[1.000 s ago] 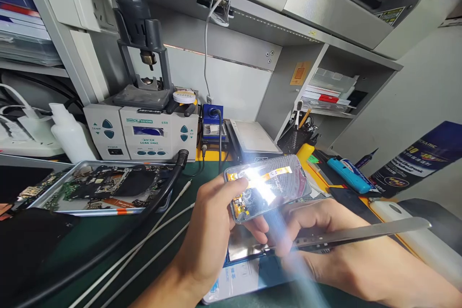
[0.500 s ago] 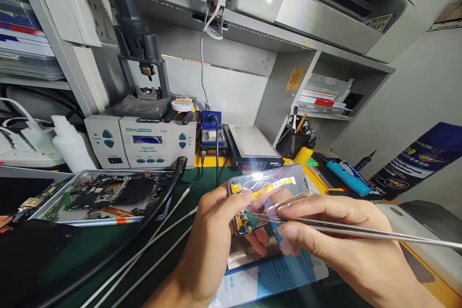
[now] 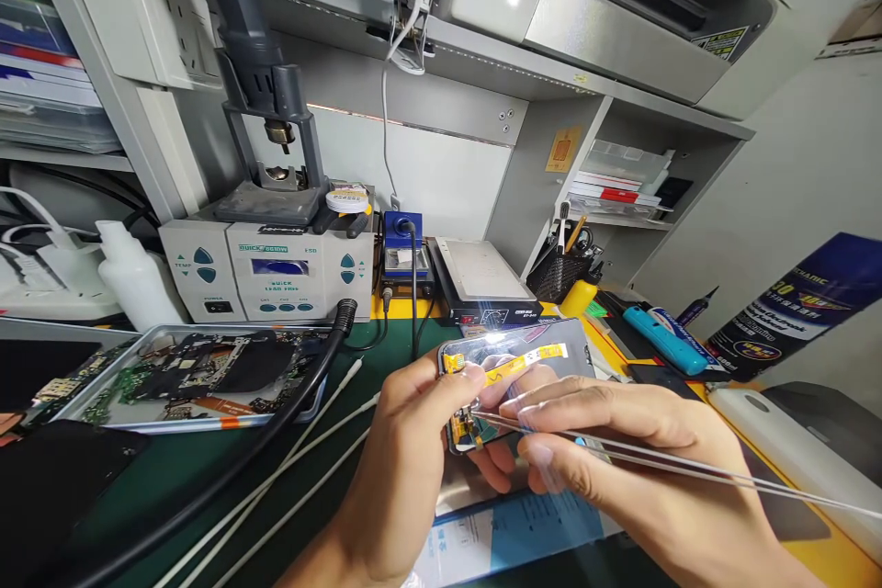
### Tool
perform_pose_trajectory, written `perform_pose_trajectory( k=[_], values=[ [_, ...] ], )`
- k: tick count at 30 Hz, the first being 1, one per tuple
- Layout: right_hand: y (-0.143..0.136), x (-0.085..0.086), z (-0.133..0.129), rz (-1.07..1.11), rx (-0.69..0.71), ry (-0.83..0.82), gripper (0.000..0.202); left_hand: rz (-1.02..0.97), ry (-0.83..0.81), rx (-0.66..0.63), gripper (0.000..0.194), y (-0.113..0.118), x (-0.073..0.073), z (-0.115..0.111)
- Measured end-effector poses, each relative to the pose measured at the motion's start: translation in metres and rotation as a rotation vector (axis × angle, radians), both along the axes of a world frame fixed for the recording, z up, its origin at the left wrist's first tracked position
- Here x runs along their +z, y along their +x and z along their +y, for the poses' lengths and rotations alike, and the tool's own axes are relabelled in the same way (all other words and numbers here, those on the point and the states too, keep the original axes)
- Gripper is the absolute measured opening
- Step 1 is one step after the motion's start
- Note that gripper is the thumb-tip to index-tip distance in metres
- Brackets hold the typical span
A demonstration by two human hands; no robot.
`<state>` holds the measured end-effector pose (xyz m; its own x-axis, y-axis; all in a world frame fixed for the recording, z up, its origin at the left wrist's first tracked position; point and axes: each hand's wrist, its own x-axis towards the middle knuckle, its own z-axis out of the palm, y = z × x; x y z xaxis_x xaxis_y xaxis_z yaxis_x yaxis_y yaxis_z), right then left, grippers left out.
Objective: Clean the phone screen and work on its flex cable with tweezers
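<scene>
My left hand (image 3: 406, 441) is closed around the near-left end of a phone screen panel (image 3: 491, 347), its thumb pressed on the back side that faces me. An orange flex cable (image 3: 508, 371) with a pale strip runs across the panel. Small gold and metal parts (image 3: 466, 427) sit at its lower left corner. Held between thumb and fingers of my right hand (image 3: 640, 441) are long metal tweezers (image 3: 679, 461). Their tips reach those small parts; whether they touch is too fine to tell. Beneath lies a blue and white package (image 3: 496, 542).
On the left stand a hot air station (image 3: 289, 271) and a tray of circuit boards (image 3: 158, 418). A black hose (image 3: 276, 441) and white cables cross the green mat. At the back sits a flat heating plate (image 3: 482, 271); a blue spray can (image 3: 806, 303) stands at right.
My right hand has shifted slightly left and down, bringing the tweezer tips closer to the small parts at the panel's corner. The tweezer arms show more apart. My left hand has barely moved.
</scene>
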<state>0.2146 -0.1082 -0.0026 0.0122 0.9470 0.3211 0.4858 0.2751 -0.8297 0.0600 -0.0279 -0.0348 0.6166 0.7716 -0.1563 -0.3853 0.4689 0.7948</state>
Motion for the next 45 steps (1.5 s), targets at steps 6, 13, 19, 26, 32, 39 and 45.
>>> perform_pose_trajectory(
  k=[6, 13, 19, 26, 32, 39, 45],
  values=[
    [0.002, -0.004, -0.002, 0.01, 0.031, -0.009, 0.019, -0.016, 0.005, 0.003, 0.022, -0.001, 0.001, -0.002],
    [0.003, -0.006, -0.004, -0.062, 0.03, 0.03, 0.02, 0.004, 0.017, -0.011, 0.025, -0.001, -0.001, 0.0],
    [-0.001, -0.001, 0.0, -0.196, 0.07, 0.226, 0.026, -0.049, 0.006, -0.014, 0.02, 0.0, 0.0, -0.001],
    [-0.007, 0.005, 0.003, -0.32, 0.098, 0.406, 0.038, -0.107, -0.02, 0.007, 0.02, 0.001, 0.001, 0.001],
    [-0.008, 0.006, 0.004, -0.334, 0.097, 0.404, 0.037, -0.08, -0.04, 0.002, 0.023, 0.001, 0.0, 0.001],
    [-0.004, -0.004, 0.002, -0.341, 0.054, 0.437, 0.033, -0.045, -0.053, -0.006, 0.017, 0.001, 0.001, 0.001],
    [-0.005, -0.003, 0.002, -0.384, 0.064, 0.439, 0.033, -0.05, -0.027, 0.01, 0.017, 0.0, -0.001, 0.0]
  ],
)
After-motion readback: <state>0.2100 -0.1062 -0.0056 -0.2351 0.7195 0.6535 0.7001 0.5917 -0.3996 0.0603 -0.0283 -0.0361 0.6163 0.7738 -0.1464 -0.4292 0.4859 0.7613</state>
